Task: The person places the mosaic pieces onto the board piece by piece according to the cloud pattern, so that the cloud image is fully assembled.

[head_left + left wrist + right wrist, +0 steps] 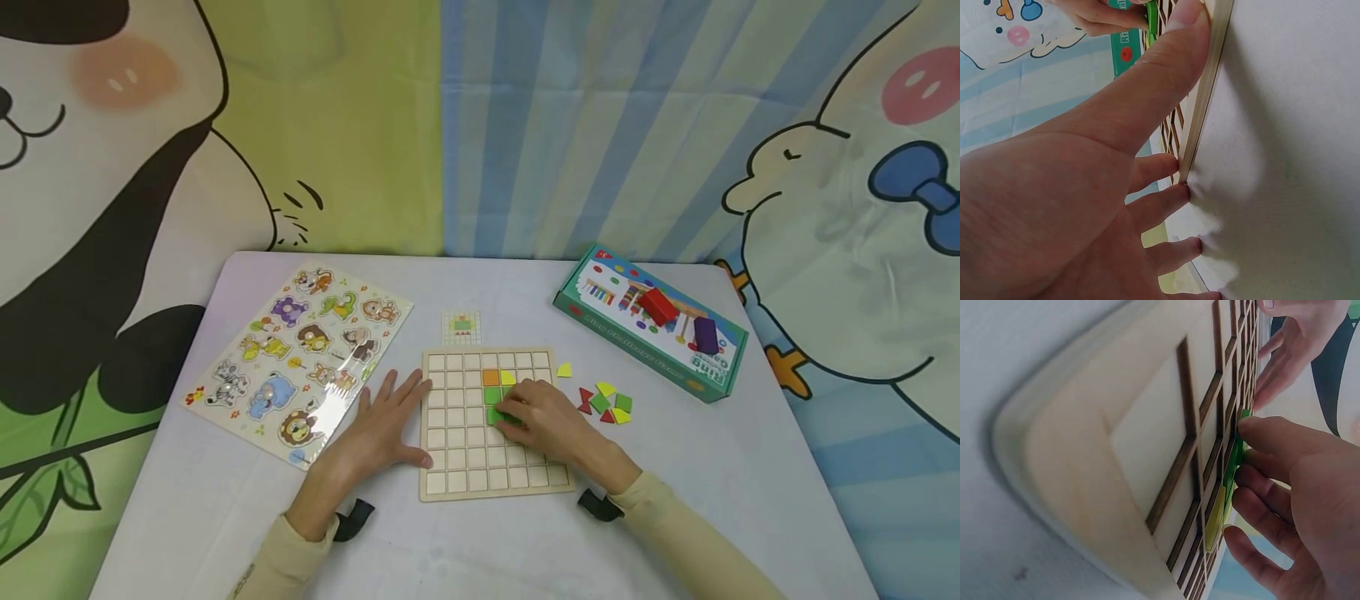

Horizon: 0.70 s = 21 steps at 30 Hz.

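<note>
A wooden grid board (457, 459) lies on the table. My left hand (381, 431) has its fingers spread, with thumb and fingertips at the board's left edge. Over the grid, my right hand (547, 422) pinches a green tile (1152, 15) between thumb and fingers, low over the cells. Set in the board are an orange square (491, 377), a yellow piece (507, 377) and green squares (492, 396), partly hidden by the right fingers. Behind the board lies a small pattern card (461, 327).
Loose red, green and yellow pieces (606, 403) lie right of the board, and one yellow piece (564, 370) lies near its corner. A green box (622, 333) bearing a red block (657, 307) and a purple block (706, 336) stands back right. An animal puzzle sheet (247, 367) lies left.
</note>
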Each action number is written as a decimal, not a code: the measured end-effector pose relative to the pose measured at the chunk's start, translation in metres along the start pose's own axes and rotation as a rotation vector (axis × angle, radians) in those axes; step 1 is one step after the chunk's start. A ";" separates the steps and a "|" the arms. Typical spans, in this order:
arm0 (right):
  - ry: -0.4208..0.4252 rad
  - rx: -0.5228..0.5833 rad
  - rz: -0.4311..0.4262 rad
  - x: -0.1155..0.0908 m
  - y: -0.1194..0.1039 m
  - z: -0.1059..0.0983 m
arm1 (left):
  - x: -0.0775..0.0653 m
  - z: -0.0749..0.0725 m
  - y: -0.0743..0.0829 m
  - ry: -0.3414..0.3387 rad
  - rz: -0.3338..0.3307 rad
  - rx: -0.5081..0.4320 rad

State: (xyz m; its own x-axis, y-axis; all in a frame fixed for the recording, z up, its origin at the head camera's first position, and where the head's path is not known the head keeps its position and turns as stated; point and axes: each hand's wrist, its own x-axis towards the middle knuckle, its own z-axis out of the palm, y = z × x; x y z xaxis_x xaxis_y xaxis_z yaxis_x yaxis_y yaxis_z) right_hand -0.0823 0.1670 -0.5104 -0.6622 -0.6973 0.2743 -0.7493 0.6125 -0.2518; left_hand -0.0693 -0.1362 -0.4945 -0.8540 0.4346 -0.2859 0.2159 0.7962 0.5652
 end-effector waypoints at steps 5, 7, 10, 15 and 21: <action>-0.013 0.003 0.031 0.000 -0.002 -0.001 | 0.000 0.001 -0.001 0.003 0.000 -0.003; -0.021 0.006 0.042 0.000 -0.002 -0.002 | -0.001 0.001 0.000 0.007 0.005 -0.001; -0.025 0.013 0.051 0.001 -0.003 -0.002 | -0.001 0.000 -0.001 0.008 0.009 0.000; -0.012 0.059 0.061 0.004 -0.004 -0.002 | -0.001 0.000 0.000 0.004 0.010 0.000; -0.018 0.148 0.138 0.007 -0.005 -0.002 | -0.001 0.000 0.000 0.013 0.016 0.012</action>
State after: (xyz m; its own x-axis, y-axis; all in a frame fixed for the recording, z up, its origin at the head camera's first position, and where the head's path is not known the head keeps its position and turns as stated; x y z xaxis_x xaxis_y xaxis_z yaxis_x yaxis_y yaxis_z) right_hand -0.0832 0.1596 -0.5048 -0.7570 -0.6181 0.2118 -0.6416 0.6420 -0.4197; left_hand -0.0684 -0.1369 -0.4944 -0.8565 0.4419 -0.2669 0.2352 0.7942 0.5603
